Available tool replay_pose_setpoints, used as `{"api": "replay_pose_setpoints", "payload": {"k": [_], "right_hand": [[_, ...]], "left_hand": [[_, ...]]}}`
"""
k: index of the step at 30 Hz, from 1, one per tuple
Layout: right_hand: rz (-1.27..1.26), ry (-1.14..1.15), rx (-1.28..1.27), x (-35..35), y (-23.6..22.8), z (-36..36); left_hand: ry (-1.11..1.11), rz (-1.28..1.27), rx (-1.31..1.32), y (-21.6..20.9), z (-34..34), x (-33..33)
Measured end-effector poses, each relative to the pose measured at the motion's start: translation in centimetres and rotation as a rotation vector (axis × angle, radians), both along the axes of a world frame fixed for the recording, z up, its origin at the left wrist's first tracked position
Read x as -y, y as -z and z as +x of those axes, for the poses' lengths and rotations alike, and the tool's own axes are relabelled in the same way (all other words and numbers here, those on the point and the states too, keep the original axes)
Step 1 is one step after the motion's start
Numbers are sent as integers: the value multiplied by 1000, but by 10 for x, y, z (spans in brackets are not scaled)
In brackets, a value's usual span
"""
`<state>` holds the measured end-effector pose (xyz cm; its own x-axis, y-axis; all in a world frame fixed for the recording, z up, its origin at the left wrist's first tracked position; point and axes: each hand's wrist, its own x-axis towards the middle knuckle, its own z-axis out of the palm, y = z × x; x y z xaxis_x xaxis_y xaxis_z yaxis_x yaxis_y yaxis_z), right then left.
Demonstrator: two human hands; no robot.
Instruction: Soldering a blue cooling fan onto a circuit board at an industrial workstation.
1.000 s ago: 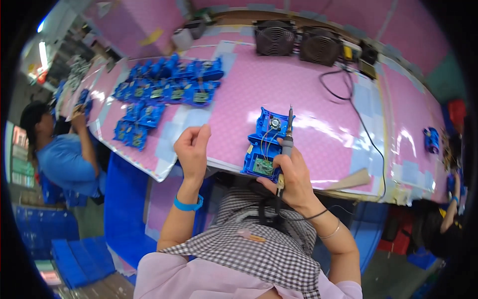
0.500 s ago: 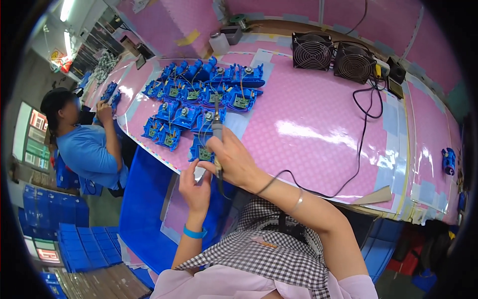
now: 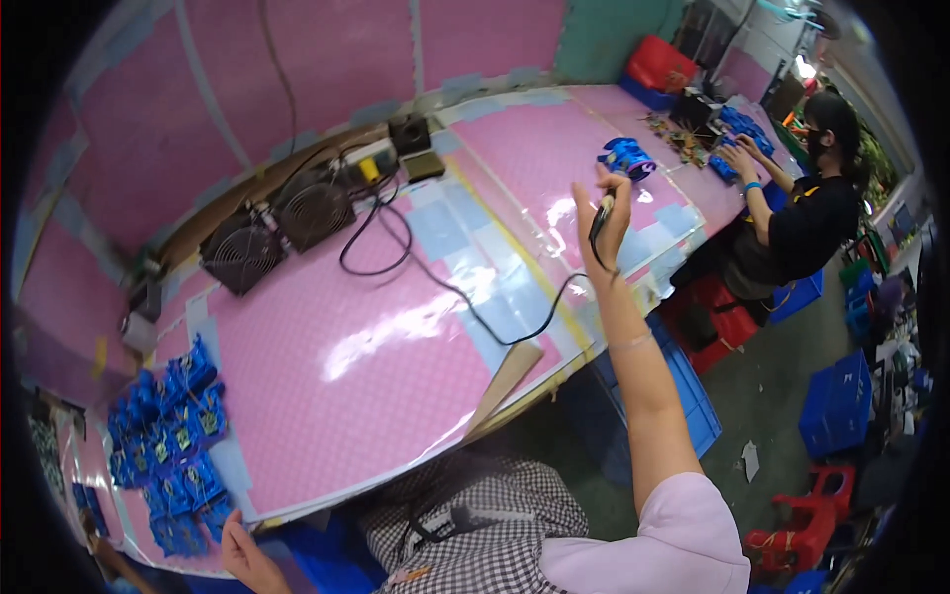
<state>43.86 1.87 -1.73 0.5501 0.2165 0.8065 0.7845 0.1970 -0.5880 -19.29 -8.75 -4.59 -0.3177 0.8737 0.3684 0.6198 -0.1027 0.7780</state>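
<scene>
My right hand (image 3: pixel 612 223) is stretched out to the right over the table with a soldering iron (image 3: pixel 600 220) in its grip; its black cord trails back across the table, and the iron's tip cannot be made out. Just beyond the fingertips lies a single blue plastic housing (image 3: pixel 625 158); whether they touch it I cannot tell. My left hand (image 3: pixel 247 556) is low at the table's front edge, fingers apart, with nothing visible in it. Beside it, several blue housings with green circuit boards (image 3: pixel 178 441) stand in rows.
Two black fans (image 3: pixel 314 208) stand along the back, near a box with a yellow plug (image 3: pixel 370 168). A tan flap (image 3: pixel 505 389) sticks up at the front edge. At far right a co-worker (image 3: pixel 831 188) handles blue parts. A blue crate (image 3: pixel 683 391) is below the table.
The view has swung right. My right hand has carried the soldering iron away from the rows of housings to the lone housing at right. My left hand has come apart from the housing it was at.
</scene>
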Motion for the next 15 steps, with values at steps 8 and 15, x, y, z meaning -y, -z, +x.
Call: {"api": "replay_pose_setpoints", "payload": {"k": [8,15], "right_hand": [[-257,461,87,-5,17,182],[-393,322,43,-7,45,197]], "left_hand": [[330,-302,1344,16,95,-19],[1429,-307,1663,133,22,-40]]}}
